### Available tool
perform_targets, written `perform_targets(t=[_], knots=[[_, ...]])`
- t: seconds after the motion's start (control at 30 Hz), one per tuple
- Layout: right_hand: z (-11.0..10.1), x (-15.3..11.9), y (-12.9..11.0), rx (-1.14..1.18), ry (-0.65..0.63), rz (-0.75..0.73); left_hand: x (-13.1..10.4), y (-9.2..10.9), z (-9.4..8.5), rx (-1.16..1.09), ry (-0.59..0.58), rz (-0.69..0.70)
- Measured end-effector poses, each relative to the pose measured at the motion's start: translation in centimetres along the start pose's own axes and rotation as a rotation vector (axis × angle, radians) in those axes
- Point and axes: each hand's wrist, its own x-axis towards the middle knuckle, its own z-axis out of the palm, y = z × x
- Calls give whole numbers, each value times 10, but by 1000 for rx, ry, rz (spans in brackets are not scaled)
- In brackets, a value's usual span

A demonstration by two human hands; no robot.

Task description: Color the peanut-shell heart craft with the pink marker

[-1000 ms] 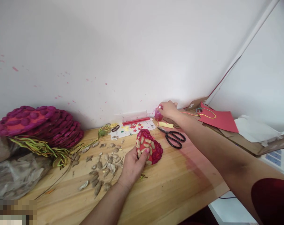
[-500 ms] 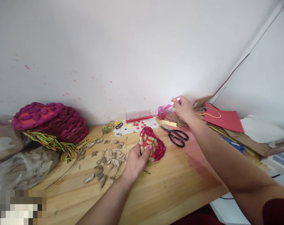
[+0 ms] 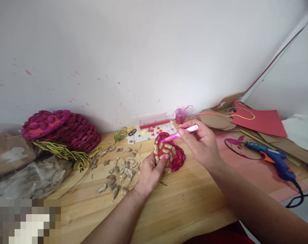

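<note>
My left hand [image 3: 151, 173] grips a red disc [image 3: 172, 162] covered with peanut shells, some painted magenta and others bare, its thumb lying on the disc's face. In my right hand [image 3: 203, 144] is a white-handled brush [image 3: 191, 128], held in a pinch. The brush's pink tip meets the upper part of the disc. Behind the hands, near the wall, stands a small cup [image 3: 180, 116] of magenta paint. Peanut shells [image 3: 127, 173] lie scattered on the wooden table [image 3: 174, 210] left of my left hand.
A stack of magenta discs [image 3: 75, 130] with green strings [image 3: 75, 158] sits at the left beside a plastic bag [image 3: 42, 181]. Star stickers [image 3: 154, 130] lie near the wall. A blue glue gun [image 3: 282, 166], cardboard discs [image 3: 215, 119] and red paper [image 3: 263, 118] are at the right.
My right hand has brought the brush from the paint cup down to the disc. The view has turned slightly right, showing more of the glue gun. Scissors seen earlier are now hidden behind my right hand.
</note>
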Motion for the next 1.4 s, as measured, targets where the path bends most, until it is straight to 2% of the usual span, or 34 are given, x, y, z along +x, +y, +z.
perform_targets(t=[0.13,0.27,0.57,0.9,1.4], knots=[[-6,-3,12,-82,-8,-82,-1,1,1,2,3,-13],[-9,-6,15,-176,-84,-178,-2,0,1,21,7,-13],[-5,-6,12,-238,-130,-197,-4,3,1,39,3,7],[-8,-2,19,-283,-56,-276,-3,2,1,15,-14,1],[-3,-7,11,-258,-113,-339,-3,2,0,26,-22,7]])
